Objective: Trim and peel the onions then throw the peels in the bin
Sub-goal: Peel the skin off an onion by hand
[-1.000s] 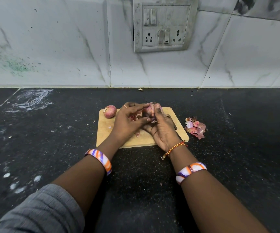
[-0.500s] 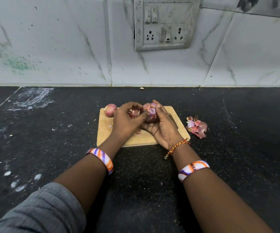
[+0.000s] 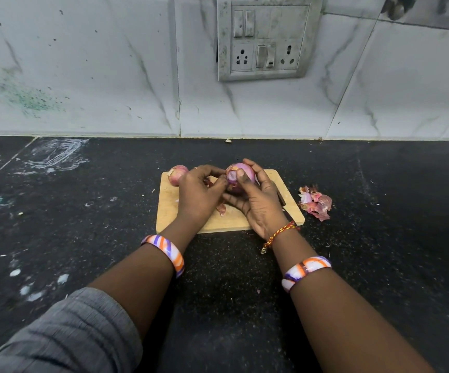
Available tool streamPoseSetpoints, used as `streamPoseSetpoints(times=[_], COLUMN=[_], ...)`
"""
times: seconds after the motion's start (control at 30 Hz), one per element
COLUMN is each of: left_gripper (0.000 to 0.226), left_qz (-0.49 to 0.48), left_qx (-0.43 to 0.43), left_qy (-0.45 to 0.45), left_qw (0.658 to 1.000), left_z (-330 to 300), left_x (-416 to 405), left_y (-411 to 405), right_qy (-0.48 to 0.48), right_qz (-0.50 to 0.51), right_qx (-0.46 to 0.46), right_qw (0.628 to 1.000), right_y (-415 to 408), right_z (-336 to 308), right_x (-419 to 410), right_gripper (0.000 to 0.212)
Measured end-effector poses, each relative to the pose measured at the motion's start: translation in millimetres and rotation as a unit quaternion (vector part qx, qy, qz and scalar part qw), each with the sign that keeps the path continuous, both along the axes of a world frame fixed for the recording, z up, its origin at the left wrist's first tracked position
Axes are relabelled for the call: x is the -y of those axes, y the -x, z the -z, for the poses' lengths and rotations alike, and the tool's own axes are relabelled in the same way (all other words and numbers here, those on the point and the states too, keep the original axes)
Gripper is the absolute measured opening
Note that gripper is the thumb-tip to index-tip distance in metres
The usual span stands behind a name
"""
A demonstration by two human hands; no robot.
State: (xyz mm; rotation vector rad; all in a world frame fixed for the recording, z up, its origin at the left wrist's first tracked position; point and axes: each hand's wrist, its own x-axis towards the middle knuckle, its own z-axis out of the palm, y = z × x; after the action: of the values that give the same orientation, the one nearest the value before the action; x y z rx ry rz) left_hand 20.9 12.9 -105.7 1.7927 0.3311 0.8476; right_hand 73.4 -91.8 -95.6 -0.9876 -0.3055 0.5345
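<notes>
A partly peeled purple onion is held above the wooden cutting board. My right hand cups it from below and the right, thumb on its front. My left hand pinches a strip of skin at the onion's left side. A second, unpeeled onion lies at the board's far left corner, just behind my left hand. A loose peel scrap rests on the board under my hands. A heap of pink peels lies on the counter right of the board.
The board sits on a black speckled counter against a white tiled wall with a socket panel. A dark knife handle shows partly behind my right hand. White smears mark the counter's left side. No bin is in view.
The onion has been turned and lifted a little, and more smooth purple surface shows. My left fingers have shifted to its left side, pulling skin.
</notes>
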Motion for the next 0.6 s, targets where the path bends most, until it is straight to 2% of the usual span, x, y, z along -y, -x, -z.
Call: streamPoseSetpoints(times=[0.33,0.5,0.6], left_gripper=[0.007,0.026,0.028], left_qz=[-0.037,0.030,0.022], left_qx=[-0.023,-0.025,-0.032], left_qy=[0.020,0.060,0.056], left_qw=[0.999,0.997,0.998], left_z=[-3.7,-0.7,-0.5], left_x=[-0.7,-2.7,-2.2], left_y=[-1.7,-5.7,-6.2], right_qy=[0.023,0.029,0.003], right_qz=[-0.010,0.000,-0.022], right_qx=[0.032,0.032,0.024], right_qw=[0.999,0.999,0.999], right_y=[3.4,4.8,2.5], right_z=[-1.4,1.3,2.9], right_x=[1.3,-0.5,3.2], right_gripper=[0.031,0.033,0.038])
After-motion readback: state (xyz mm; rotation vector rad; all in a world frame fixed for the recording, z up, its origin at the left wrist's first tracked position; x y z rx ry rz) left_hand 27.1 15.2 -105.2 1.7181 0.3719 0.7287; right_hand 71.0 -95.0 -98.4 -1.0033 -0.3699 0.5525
